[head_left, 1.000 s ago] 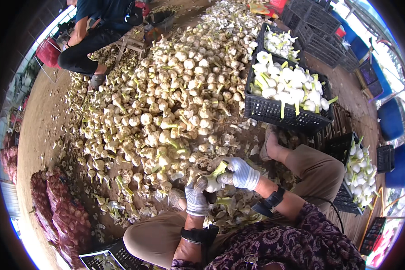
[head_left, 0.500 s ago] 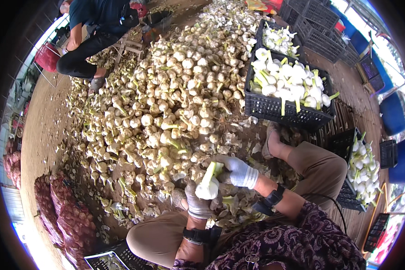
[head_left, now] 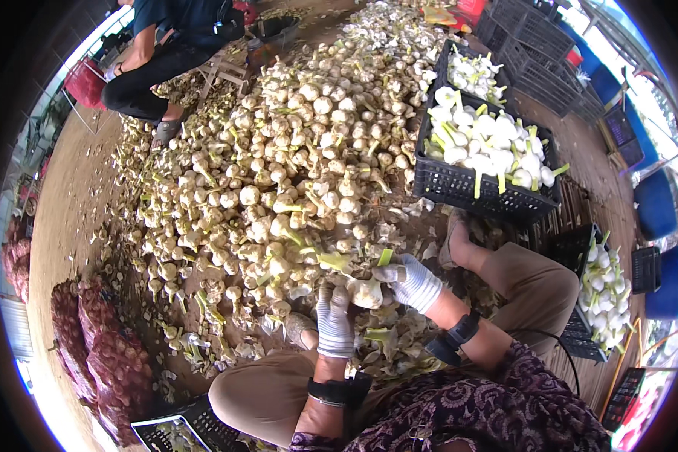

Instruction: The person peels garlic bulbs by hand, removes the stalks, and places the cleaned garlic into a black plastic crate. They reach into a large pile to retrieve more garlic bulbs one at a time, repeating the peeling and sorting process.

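Observation:
My right hand (head_left: 414, 284), in a white and grey glove, is closed around a garlic bulb (head_left: 366, 294) with dull cream skin. A cut green stem (head_left: 385, 258) sticks up by its fingers. Against the bulb's left side is my left hand (head_left: 333, 316), also gloved, its fingers drawn together; what they grip, if anything, is hidden. Just beyond both hands spreads a large heap of unpeeled garlic (head_left: 279, 166). Loose skins and leaf scraps (head_left: 380, 339) lie below the hands, between my legs.
A black crate (head_left: 490, 192) of clean white garlic stands ahead on the right, with another crate (head_left: 452, 60) behind it. More white garlic fills a crate (head_left: 576, 331) beside my right knee. Red net sacks (head_left: 113, 361) lie at left. Another person (head_left: 181, 45) sits at far left.
The clean white bulb between my hands is no longer seen; a duller, brownish one is there now. My right hand has moved slightly right, and the view has shifted a little.

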`<state>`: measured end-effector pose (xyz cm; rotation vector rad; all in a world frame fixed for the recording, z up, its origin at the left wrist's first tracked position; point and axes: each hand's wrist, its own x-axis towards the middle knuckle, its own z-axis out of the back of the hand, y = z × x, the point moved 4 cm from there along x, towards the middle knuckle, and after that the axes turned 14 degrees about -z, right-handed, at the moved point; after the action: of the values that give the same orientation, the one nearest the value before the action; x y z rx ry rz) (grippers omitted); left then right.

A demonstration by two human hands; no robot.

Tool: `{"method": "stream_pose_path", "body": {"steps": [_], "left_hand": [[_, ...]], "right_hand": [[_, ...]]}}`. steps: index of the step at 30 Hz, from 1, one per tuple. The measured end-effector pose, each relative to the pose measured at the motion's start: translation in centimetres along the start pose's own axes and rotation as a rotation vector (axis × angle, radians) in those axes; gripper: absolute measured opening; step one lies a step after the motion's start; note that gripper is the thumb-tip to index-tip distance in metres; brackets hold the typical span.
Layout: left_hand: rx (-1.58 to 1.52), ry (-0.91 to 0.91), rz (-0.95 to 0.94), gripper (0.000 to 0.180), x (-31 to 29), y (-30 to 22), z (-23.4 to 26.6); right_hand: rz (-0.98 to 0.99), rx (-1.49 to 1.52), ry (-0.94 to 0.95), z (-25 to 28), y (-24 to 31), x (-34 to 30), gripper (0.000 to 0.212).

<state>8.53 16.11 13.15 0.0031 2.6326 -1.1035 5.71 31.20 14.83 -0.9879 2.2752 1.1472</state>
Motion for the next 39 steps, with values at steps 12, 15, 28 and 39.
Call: {"method": "stream_pose_path", "body": {"steps": [12, 15, 28, 39], "left_hand": [[-0.189, 0.007, -0.096, 0.033, -0.3, -4.0, -1.1], [0.003, 0.302, -0.013, 0.034, -0.6, -4.3, -0.9], [0.634, 0.128, 0.105, 0.018, 0.3, -0.7, -1.6], [0.472, 0.208, 0.056, 0.011, -0.9, -0.4, -0.9]], "right_hand": [[-0.117, 0.327, -0.237, 7.6, -2.9, 3.2, 0.028], [-0.11, 0.426, -0.261, 5.6, -1.3, 1.5, 0.022], [0.365, -0.253, -0.387, 2.1, -0.3, -0.6, 0.019], [-0.065, 0.499, -0.349, 5.9, -3.6, 2.1, 0.024]]}}
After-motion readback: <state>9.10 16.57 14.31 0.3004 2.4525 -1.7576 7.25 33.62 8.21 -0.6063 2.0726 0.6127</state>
